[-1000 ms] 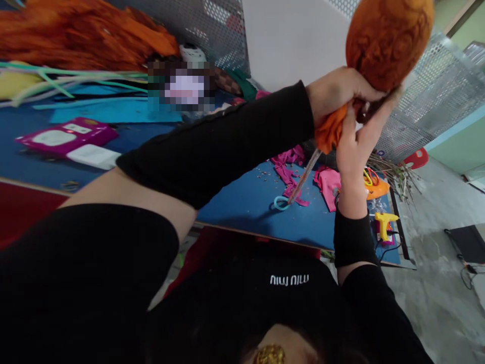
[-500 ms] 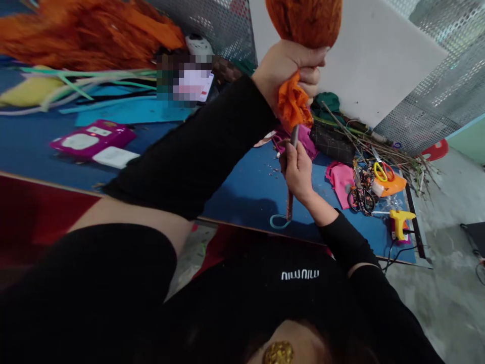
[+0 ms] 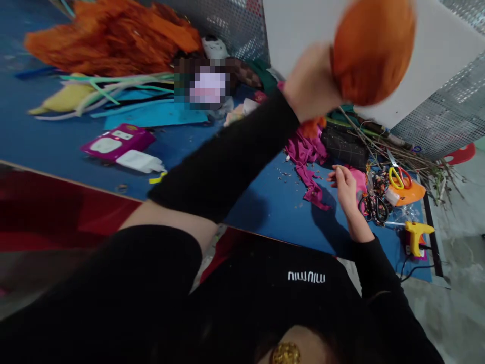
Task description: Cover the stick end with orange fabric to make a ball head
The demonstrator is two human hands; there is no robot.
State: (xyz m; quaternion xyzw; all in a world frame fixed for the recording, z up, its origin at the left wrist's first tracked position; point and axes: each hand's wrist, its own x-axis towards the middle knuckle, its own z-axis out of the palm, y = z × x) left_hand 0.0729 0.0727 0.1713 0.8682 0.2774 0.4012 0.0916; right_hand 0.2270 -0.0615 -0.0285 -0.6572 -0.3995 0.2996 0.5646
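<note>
My left hand, smeared by motion, is closed round the lower end of an orange rounded bundle in front of the white board. A bit of orange cloth shows under that hand. To the right and lower, my right hand is above the blue table with its fingers loosely apart and nothing seen in them. Magenta cloth lies just left of it, and pink cloth lies behind it.
At the right are scissors, a yellow glue gun and twigs. The left side holds a heap of orange material, a purple device, a blue sheet and a yellow item. A white board stands behind.
The orange bundle in my left hand has tilted and swung right. My right hand has moved right and down, away from the bundle, and the stick with a blue loop is out of it.
</note>
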